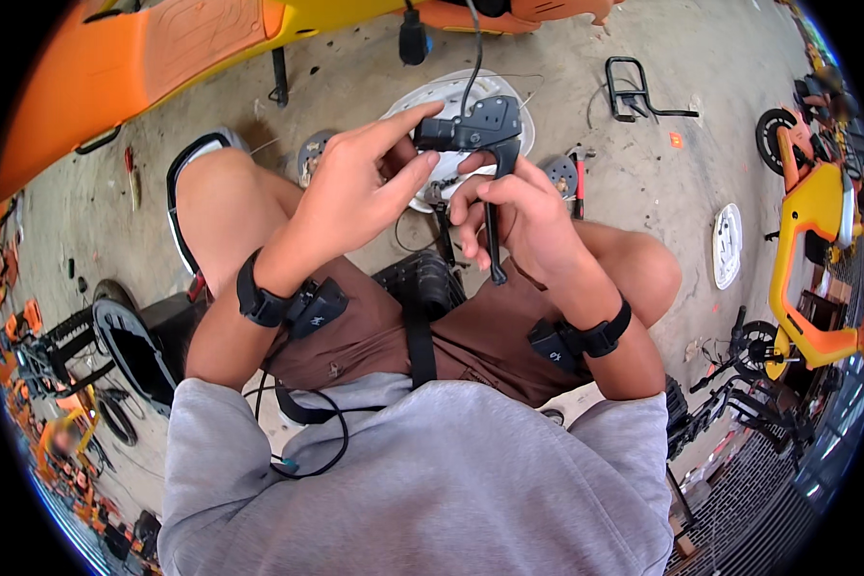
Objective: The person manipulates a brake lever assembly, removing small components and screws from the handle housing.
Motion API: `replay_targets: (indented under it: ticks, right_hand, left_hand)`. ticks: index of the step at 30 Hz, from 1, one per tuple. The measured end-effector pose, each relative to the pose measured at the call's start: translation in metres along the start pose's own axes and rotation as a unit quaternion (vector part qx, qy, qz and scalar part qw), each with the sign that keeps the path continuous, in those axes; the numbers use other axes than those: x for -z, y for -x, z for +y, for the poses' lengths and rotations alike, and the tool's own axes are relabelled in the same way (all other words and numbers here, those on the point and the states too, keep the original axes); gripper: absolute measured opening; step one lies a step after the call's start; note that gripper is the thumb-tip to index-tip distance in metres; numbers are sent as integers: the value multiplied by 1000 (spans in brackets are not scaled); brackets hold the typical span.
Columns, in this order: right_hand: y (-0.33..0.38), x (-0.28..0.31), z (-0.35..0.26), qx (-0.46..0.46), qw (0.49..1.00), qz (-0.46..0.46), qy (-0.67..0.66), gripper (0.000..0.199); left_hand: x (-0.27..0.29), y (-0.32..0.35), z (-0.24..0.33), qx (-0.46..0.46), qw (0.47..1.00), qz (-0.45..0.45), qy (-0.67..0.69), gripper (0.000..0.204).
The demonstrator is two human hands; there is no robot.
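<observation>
A black brake lever with a cable running up from it is held between my two hands, above a white basin on the floor. With thumb and fingers, my left hand pinches the left end of its housing. My right hand is closed around the lever side, thumb against the blade, which points down toward my lap. Some of the right fingers are partly hidden behind the blade. Behind the hands, small dark parts lie in the basin, too covered to make out.
Overhead stretches an orange and yellow vehicle body. A red-handled hammer, a black metal bracket and a white tray with small parts lie on the floor. At the left lies a red screwdriver. A yellow scooter frame stands at the right.
</observation>
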State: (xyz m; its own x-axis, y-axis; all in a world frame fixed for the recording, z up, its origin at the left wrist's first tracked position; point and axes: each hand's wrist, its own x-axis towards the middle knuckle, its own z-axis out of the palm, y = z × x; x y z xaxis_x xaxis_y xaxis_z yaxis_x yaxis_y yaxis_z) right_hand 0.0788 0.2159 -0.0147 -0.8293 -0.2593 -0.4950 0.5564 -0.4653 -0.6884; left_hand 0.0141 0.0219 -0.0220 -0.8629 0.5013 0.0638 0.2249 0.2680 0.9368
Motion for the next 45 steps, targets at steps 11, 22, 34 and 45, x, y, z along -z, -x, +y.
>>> replay_targets:
  ticks: [11, 22, 34, 45]
  right_hand:
    - [-2, 5, -1, -26, 999, -35, -19, 31]
    - [2, 2, 1, -13, 1000, -18, 1, 35]
    - [-2, 7, 3, -43, 999, 2, 22, 37]
    - [-4, 7, 7, -54, 989, 27, 138, 31]
  left_hand:
    - [0, 1, -9, 10, 999, -22, 38, 44]
    - [0, 1, -7, 13, 997, -30, 65, 42]
    - [5, -7, -3, 64, 978, -54, 188, 33]
    - [10, -9, -9, 127, 956, -46, 260, 32]
